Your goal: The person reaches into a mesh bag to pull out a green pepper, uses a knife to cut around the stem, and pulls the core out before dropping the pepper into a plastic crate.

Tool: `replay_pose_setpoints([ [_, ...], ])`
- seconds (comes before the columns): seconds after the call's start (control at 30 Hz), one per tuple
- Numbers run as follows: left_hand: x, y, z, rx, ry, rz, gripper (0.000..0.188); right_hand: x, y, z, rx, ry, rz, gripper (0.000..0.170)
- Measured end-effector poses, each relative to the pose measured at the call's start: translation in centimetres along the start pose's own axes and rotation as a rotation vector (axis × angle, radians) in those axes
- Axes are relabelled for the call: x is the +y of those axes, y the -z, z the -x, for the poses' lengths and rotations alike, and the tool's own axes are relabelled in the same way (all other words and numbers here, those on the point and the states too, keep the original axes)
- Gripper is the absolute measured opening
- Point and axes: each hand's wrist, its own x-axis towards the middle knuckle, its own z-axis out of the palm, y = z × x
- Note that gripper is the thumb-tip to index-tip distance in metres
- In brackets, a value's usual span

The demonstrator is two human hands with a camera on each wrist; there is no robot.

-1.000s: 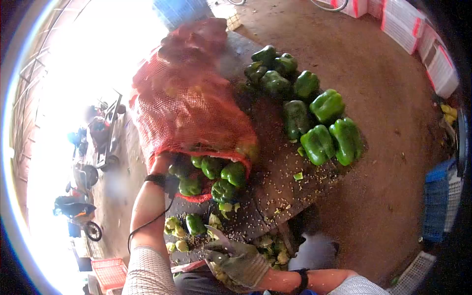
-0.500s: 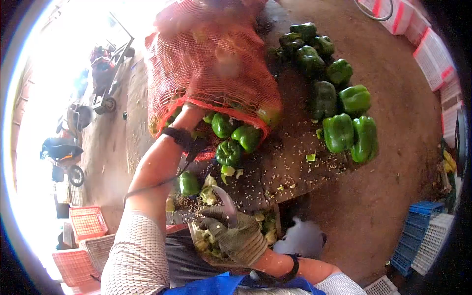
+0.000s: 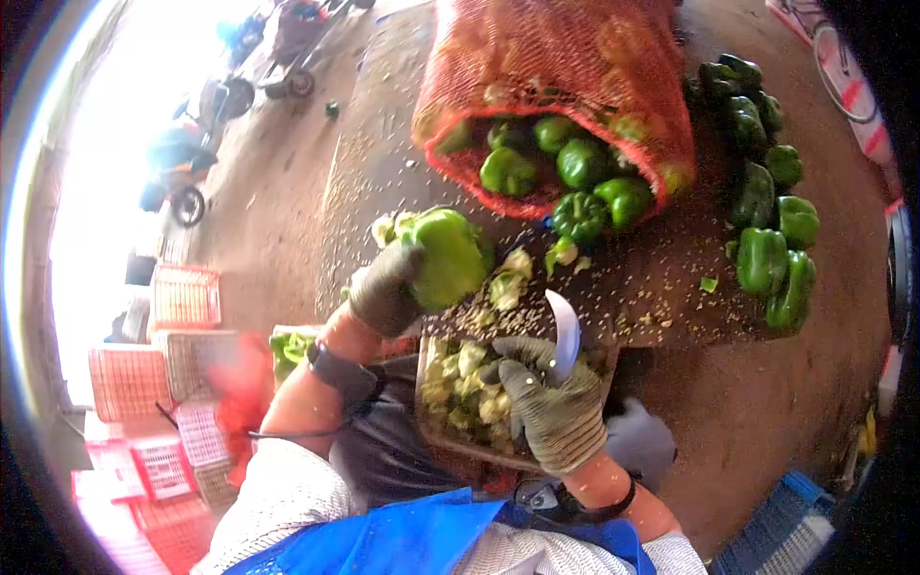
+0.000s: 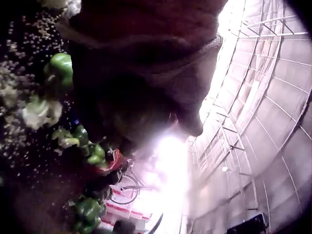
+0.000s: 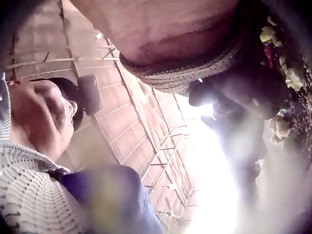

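Note:
In the head view my gloved left hand (image 3: pixel 385 289) grips a large green bell pepper (image 3: pixel 448 259) above the tabletop's near left part. My gloved right hand (image 3: pixel 556 410) holds a knife with a curved pale blade (image 3: pixel 563 335) pointing up, over a bin (image 3: pixel 450 448) of pale pepper cores. Beyond both hands lies a red mesh sack (image 3: pixel 556 57), its mouth facing me with several bell peppers (image 3: pixel 583 163) inside and at the opening. A cut core (image 3: pixel 510 280) rests on the table between pepper and blade. The left wrist view shows the left glove (image 4: pixel 141 92) dark, hiding the pepper.
Several whole peppers (image 3: pixel 762 259) line the table's right side. Seeds and scraps are scattered over the dark tabletop (image 3: pixel 661 268). Red and white crates (image 3: pixel 129 383) stand at left on the floor, and a blue crate (image 3: pixel 776 527) at lower right. A motorbike (image 3: pixel 182 172) is at far left.
My left hand has come out of the mesh sack, back towards me, with a bell pepper in its grip. The right hand keeps the knife over the bin. The head view has swung left.

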Motion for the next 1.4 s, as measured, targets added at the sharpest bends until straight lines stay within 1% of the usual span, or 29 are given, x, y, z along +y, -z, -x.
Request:
replay_pose_setpoints([
  [0.03, 0.2, -0.8, 1.3, -0.047, -0.006, -0.068, 0.081, 1.9, -0.5, -0.1, -0.017, 0.163, 0.025, 0.030],
  [0.1, -0.6, -1.1, 3.9, 0.099, -0.112, -0.432, 0.089, 0.6, -1.9, 1.2, -0.004, 0.050, 0.179, 0.040],
  [0.13, -1.1, -0.9, 4.7, 0.114, -0.143, -0.597, 0.096, 0.9, -2.4, 1.5, -0.023, 0.137, 0.226, 0.044],
  [0.17, -2.3, -0.4, 5.6, 0.120, -0.251, -0.730, 0.103, 1.4, -2.8, 1.7, -0.035, 0.221, 0.271, 0.047],
  [0.2, -3.1, -0.5, 6.2, 0.109, -0.308, -0.768, 0.105, 2.1, -3.1, 2.0, -0.040, 0.306, 0.316, 0.051],
  [0.3, -4.5, -1.0, 7.4, 0.071, -0.545, -0.998, 0.107, 5.1, -3.0, 1.6, -0.067, 0.377, 0.442, 0.057],
  [0.33, -4.6, -1.5, 7.8, 0.051, -0.608, -1.033, 0.108, 6.0, -3.6, 0.9, 0.017, 0.537, 0.451, 0.057],
  [0.37, -4.6, -1.7, 8.0, 0.031, -0.671, -1.072, 0.108, 6.8, -3.6, 0.5, 0.008, 0.521, 0.448, 0.055],
  [0.43, -4.7, -1.3, 8.1, -0.003, -0.711, -1.217, 0.113, 7.7, -3.5, -0.2, -0.010, 0.497, 0.432, 0.051],
  [0.47, -4.2, -1.7, 8.4, -0.015, -0.715, -1.283, 0.114, 7.0, -3.5, 0.1, -0.024, 0.445, 0.608, 0.046],
  [0.53, -4.0, -1.6, 8.3, -0.051, -0.765, -1.345, 0.117, 8.4, -3.9, -0.4, -0.052, 0.439, 0.332, 0.043],
  [0.63, -3.9, -1.6, 8.6, -0.025, -0.684, -1.260, 0.117, 9.2, -5.5, -1.1, -0.054, 0.388, -0.145, 0.037],
  [0.7, -3.5, -3.2, 9.0, 0.135, -0.668, -1.244, 0.117, 7.0, -5.6, -0.6, 0.012, 0.417, 0.213, 0.032],
  [0.73, -3.3, -3.5, 8.9, 0.204, -0.672, -1.249, 0.117, 7.0, -6.0, -1.1, 0.013, 0.503, 0.156, 0.025],
  [0.8, -3.0, -4.0, 8.6, 0.342, -0.656, -1.188, 0.115, 8.4, -6.2, -2.4, 0.020, 0.535, 0.585, 0.022],
  [0.87, -3.0, -3.0, 7.9, 0.226, -0.455, -0.849, 0.112, 9.3, -6.3, -3.5, 0.035, 0.552, 1.015, 0.021],
  [0.9, -2.9, -2.5, 7.7, 0.169, -0.355, -0.678, 0.111, 9.5, -6.0, -3.5, 0.020, 0.490, 1.018, 0.022],
  [0.93, -2.5, -1.8, 7.6, 0.059, -0.212, -0.605, 0.112, 9.0, -5.7, -3.2, 0.003, 0.427, 1.021, 0.023],
  [0.97, -1.8, -1.6, 8.1, 0.011, -0.108, -0.564, 0.115, 8.6, -5.3, -2.9, -0.015, 0.360, 1.024, 0.024],
  [1.03, -2.2, 0.3, 8.3, -0.180, 0.138, -0.330, 0.113, 8.9, -4.8, -2.4, -0.096, 0.353, 0.781, 0.027],
  [1.07, -3.3, 0.7, 8.4, -0.270, 0.110, -0.240, 0.107, 9.6, -4.6, -2.5, -0.107, 0.377, 0.672, 0.026],
  [1.17, -4.5, 0.3, 8.5, -0.083, 0.147, -0.199, 0.101, 11.8, -4.1, -3.3, -0.125, 0.454, 0.338, 0.022],
  [1.2, -3.9, 0.3, 8.4, -0.036, 0.100, -0.287, 0.093, 12.1, -4.1, -3.7, -0.128, 0.484, 0.226, 0.021],
  [1.23, -4.0, 1.1, 8.3, -0.007, 0.055, -0.151, 0.082, 10.8, -4.2, -3.4, -0.048, 0.388, 0.284, 0.016],
  [1.27, -3.3, 0.8, 8.5, 0.041, -0.025, -0.074, 0.079, 9.5, -4.3, -3.1, 0.024, 0.286, 0.336, 0.012],
  [1.3, -2.4, 0.5, 8.6, 0.087, -0.103, -0.001, 0.075, 8.4, -4.4, -2.8, 0.066, 0.296, 0.347, 0.013],
  [1.33, -1.7, 1.4, 8.0, 0.206, -0.101, -0.267, 0.076, 7.7, -4.5, -2.6, 0.113, 0.305, 0.353, 0.013],
  [1.37, -1.0, -0.1, 8.4, 0.272, -0.076, -0.406, 0.083, 7.3, -4.6, -2.6, 0.166, 0.314, 0.355, 0.015],
  [1.4, -2.3, 0.7, 8.0, 0.289, -0.040, -0.541, 0.086, 6.9, -4.4, -2.9, 0.215, 0.206, 0.694, 0.018],
])
